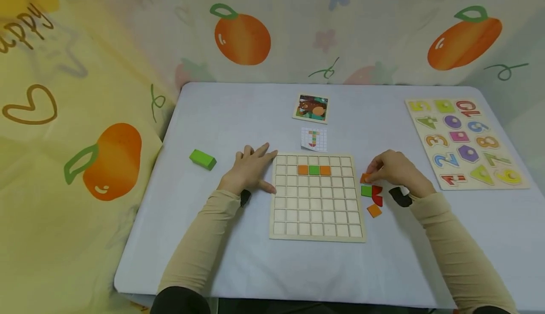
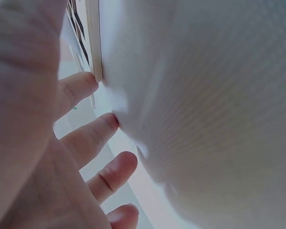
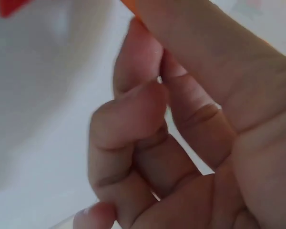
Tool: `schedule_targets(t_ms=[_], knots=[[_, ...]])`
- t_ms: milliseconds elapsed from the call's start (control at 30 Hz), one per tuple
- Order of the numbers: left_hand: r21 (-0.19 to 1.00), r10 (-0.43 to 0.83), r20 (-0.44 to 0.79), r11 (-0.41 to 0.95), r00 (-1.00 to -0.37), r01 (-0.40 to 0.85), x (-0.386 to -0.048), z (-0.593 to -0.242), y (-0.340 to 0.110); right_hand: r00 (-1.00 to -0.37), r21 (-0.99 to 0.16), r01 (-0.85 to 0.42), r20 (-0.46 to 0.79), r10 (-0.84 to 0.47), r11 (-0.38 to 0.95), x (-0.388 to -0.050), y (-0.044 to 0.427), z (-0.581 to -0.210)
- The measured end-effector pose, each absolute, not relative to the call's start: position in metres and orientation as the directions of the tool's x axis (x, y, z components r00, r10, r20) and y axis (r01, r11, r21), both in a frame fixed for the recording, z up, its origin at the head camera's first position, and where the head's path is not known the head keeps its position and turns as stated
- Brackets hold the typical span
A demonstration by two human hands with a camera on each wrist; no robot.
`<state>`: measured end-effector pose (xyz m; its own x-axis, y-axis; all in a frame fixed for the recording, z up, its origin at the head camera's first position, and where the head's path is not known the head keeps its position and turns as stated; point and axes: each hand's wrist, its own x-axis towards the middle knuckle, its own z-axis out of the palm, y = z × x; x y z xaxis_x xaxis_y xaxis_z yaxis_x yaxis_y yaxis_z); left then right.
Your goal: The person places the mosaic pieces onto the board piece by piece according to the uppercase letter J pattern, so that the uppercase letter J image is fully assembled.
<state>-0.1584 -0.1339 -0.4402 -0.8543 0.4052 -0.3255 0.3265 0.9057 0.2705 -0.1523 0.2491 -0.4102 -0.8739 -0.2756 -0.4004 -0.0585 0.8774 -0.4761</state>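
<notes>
Grid board (image 1: 317, 205): pale tan, ruled in squares
Row tiles (image 1: 314, 170): coloured orange, green, orange
Loose tiles (image 1: 376, 190): coloured orange, green, red
Bench (image 1: 238, 266): coloured white
Backdrop (image 1: 289, 21): printed with orange fruit

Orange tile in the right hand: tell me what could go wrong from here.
The right hand pinches the orange tile close to the green tile and red pieces, so it might knock them. The left hand touches only one side of the grid board, which could slide if bumped.

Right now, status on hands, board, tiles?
Left hand touching board at left edge. Right hand pinching orange tile. Three tiles in board. Loose pieces by its right edge.
</notes>
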Motion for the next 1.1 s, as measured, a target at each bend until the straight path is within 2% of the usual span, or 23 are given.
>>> schedule_targets(t_ms=[200,533,733,1100], knots=[[0.269,0.404,-0.318,0.906,-0.857,0.327,-0.159,-0.440,-0.135,-0.892,-0.509,-0.137,-0.309,-0.329,0.850,-0.162,0.231,-0.408],[0.267,0.403,-0.332,0.907,-0.853,0.325,-0.158,-0.443,-0.132,-0.865,-0.531,-0.240,-0.264,-0.428,0.813,-0.162,0.168,-0.425],[0.261,0.404,-0.335,0.908,-0.851,0.329,-0.158,-0.444,-0.131,-0.860,-0.460,-0.317,-0.229,-0.456,0.830,-0.159,0.146,-0.428],[0.257,0.404,-0.336,0.909,-0.851,0.329,-0.159,-0.445,-0.136,-0.883,-0.370,-0.288,-0.255,-0.395,0.883,-0.152,0.132,-0.426]])
